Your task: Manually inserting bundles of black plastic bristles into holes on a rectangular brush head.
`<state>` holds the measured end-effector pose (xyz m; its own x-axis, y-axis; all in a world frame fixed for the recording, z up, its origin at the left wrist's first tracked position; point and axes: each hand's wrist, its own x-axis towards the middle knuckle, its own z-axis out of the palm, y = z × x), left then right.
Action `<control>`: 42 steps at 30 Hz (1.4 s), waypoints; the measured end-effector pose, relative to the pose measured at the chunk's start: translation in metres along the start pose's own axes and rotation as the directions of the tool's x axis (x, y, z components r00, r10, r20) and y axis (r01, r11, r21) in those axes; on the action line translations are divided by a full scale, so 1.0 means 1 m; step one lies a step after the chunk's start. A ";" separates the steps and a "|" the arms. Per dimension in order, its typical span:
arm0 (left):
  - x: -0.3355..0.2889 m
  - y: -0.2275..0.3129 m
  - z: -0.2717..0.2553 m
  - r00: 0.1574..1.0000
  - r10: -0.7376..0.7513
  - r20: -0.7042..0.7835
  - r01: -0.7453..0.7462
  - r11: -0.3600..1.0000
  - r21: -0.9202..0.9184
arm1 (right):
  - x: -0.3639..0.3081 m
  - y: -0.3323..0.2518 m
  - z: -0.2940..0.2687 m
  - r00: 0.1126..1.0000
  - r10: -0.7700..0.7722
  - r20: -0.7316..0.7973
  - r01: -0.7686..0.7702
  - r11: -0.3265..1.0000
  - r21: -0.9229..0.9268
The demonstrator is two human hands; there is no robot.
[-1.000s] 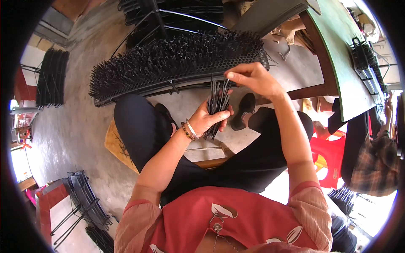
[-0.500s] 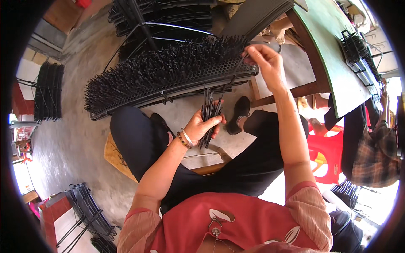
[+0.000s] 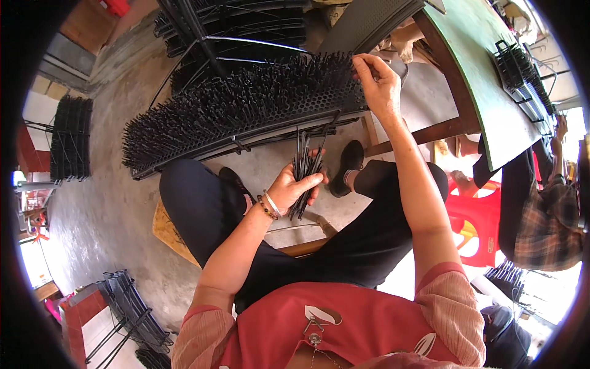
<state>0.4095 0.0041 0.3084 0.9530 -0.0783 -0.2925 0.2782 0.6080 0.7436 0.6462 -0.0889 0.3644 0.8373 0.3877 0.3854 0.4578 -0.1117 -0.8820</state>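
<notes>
My left hand [image 3: 295, 186] is wrapped round a bundle of thin black sticks [image 3: 305, 163], held roughly upright above my lap. A long black perforated rack [image 3: 295, 115] lies across in front of my knees. Dense rows of thin black sticks [image 3: 227, 104] stand up from its holes. At the rack's right end my right hand [image 3: 380, 83] is closed in a pinch, thumb and forefinger together next to the outermost sticks. Whatever is between those fingertips is too small and dark to make out.
A green-topped table [image 3: 473, 67] stands at the right with another black rack [image 3: 521, 77] on it. Beside it are a red plastic stool [image 3: 482, 224] and another person in a plaid garment [image 3: 544, 227]. Black metal frames [image 3: 70, 138] stand at the left; a metal stand rises behind the rack.
My right hand has shifted slightly up and left along the rack's right end, still pinching. My left hand stays in place with its bundle.
</notes>
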 end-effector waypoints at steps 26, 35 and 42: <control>-0.001 0.002 0.002 1.000 -0.012 -0.007 0.011 1.000 -0.025 | -0.002 0.010 -0.001 0.922 -0.311 0.232 0.363 0.902 -0.234; -0.002 0.002 0.001 1.000 -0.014 -0.002 0.014 0.999 -0.035 | -0.008 0.002 0.000 0.952 -0.238 0.194 0.284 0.923 -0.261; -0.002 0.002 0.002 1.000 -0.015 -0.009 0.015 0.999 -0.037 | -0.006 -0.001 -0.002 0.930 -0.242 0.276 0.319 0.904 -0.284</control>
<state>0.4083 0.0038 0.3118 0.9475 -0.0801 -0.3095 0.2877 0.6358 0.7162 0.6413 -0.0928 0.3630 0.5857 0.6401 0.4973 0.7662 -0.2370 -0.5973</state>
